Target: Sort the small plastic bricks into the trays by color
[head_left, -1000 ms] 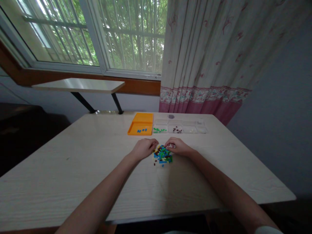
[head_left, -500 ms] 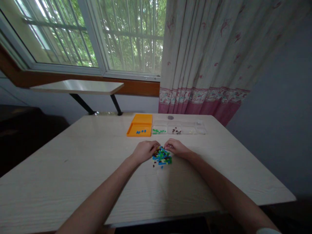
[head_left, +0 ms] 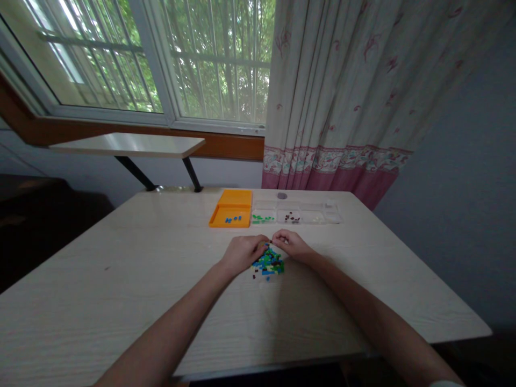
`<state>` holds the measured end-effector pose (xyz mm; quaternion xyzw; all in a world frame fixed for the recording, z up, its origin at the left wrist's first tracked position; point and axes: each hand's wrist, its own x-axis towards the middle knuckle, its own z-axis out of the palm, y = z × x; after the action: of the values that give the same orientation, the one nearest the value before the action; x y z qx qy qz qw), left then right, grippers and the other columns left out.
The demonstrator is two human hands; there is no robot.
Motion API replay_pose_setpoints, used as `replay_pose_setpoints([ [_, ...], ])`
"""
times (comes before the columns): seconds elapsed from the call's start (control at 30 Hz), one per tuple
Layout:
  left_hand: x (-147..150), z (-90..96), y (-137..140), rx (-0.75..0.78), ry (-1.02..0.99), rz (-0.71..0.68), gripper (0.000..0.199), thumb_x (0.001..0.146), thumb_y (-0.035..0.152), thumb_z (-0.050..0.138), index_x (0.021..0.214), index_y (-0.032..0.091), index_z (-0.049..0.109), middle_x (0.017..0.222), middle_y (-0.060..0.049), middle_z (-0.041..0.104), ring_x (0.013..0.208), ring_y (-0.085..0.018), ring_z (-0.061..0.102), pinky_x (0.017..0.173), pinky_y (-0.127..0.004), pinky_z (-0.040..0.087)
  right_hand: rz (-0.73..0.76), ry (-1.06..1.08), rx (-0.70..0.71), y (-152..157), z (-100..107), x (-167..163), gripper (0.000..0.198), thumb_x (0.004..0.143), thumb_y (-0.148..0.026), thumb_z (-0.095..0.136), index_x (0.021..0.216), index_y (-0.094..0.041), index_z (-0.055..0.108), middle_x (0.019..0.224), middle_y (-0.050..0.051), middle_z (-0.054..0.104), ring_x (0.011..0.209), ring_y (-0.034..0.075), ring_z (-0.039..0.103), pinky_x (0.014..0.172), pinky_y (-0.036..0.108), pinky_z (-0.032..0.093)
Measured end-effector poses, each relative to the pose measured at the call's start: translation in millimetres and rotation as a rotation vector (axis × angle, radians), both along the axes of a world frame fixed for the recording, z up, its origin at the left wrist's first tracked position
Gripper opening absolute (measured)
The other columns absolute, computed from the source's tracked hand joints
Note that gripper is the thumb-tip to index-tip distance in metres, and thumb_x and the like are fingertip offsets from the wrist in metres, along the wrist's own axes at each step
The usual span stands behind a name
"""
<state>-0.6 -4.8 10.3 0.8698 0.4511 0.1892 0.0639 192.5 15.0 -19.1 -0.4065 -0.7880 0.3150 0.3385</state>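
Observation:
A heap of small toy bricks (head_left: 269, 262) in blue, green, brown and pale yellow lies on the table. Over the heap's far left edge, my left hand (head_left: 245, 252) has its fingers closed, and small dark and blue bits show at the fingertips. My right hand (head_left: 291, 244) is just beyond the heap's far right side, its fingers curled into a pinch. The fingertips of both hands nearly meet around a tiny dark piece; which hand grips it is too small to tell. A few loose bricks lie at the heap's near edge.
Behind the hands stands an open orange box (head_left: 213, 222) with several blue bricks. Beside it, a clear divided tray (head_left: 308, 207) holds green, brown and pale pieces in separate compartments. A grey round object (head_left: 282, 196) sits at the table's back edge, and a raised shelf (head_left: 133, 144) at the left.
My left hand has shifted slightly right, its fingertips closer to my right hand. Small dark and blue bits now show between the fingertips. The right hand has barely moved.

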Motion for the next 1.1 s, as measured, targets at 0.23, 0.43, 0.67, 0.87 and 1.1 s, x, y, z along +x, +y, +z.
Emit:
replay_pose_setpoints([
  [0.23,0.1,-0.6,-0.4,0.039,-0.049,-0.064,0.026,0.085,0.033,0.036,0.095,0.024,0.058,0.079,0.000,0.065,0.067,-0.010,0.057,0.060,-0.019,0.036,0.079,0.067,-0.124,-1.9,4.1,-1.5,0.025,0.078,-0.035,0.047,0.080,-0.013,0.057,0.069,0.000,0.053,0.063,0.010,0.045,0.059,0.021,0.036],
  [0.43,0.7,-4.7,0.6,0.046,-0.071,-0.120,0.024,0.084,0.031,0.038,0.090,0.022,0.059,0.081,0.001,0.065,0.070,-0.010,0.058,0.062,-0.018,0.037,0.123,0.081,-0.181,-1.0,1.0,-1.0,0.027,0.078,-0.039,0.048,0.081,-0.013,0.057,0.067,0.000,0.053,0.061,0.009,0.045,0.055,0.020,0.035],
  [0.67,1.4,-3.3,-0.7,0.053,-0.146,-0.068,0.025,0.085,0.033,0.037,0.088,0.022,0.059,0.075,0.001,0.065,0.063,-0.009,0.057,0.058,-0.017,0.036,-0.010,0.112,-0.003,-3.4,0.4,-1.7,0.024,0.078,-0.037,0.049,0.081,-0.014,0.058,0.065,-0.001,0.051,0.057,0.008,0.042,0.053,0.020,0.034],
  [0.87,0.5,-2.9,-0.1,0.002,-0.253,-0.001,0.026,0.083,0.036,0.040,0.089,0.021,0.061,0.066,0.002,0.063,0.057,-0.008,0.053,0.055,-0.017,0.035,-0.104,0.018,0.322,-8.7,7.6,-4.5,0.017,0.077,-0.032,0.053,0.081,-0.018,0.062,0.068,0.002,0.054,0.061,0.011,0.046,0.061,0.023,0.039],
  [1.1,1.2,-0.9,-1.1,-0.066,-0.281,0.006,0.028,0.082,0.038,0.041,0.090,0.020,0.061,0.065,0.001,0.061,0.057,-0.009,0.052,0.054,-0.017,0.035,-0.127,-0.077,0.393,-11.7,9.4,-6.5,0.017,0.077,-0.034,0.054,0.080,-0.020,0.063,0.072,0.004,0.059,0.064,0.013,0.049,0.066,0.026,0.039],
])
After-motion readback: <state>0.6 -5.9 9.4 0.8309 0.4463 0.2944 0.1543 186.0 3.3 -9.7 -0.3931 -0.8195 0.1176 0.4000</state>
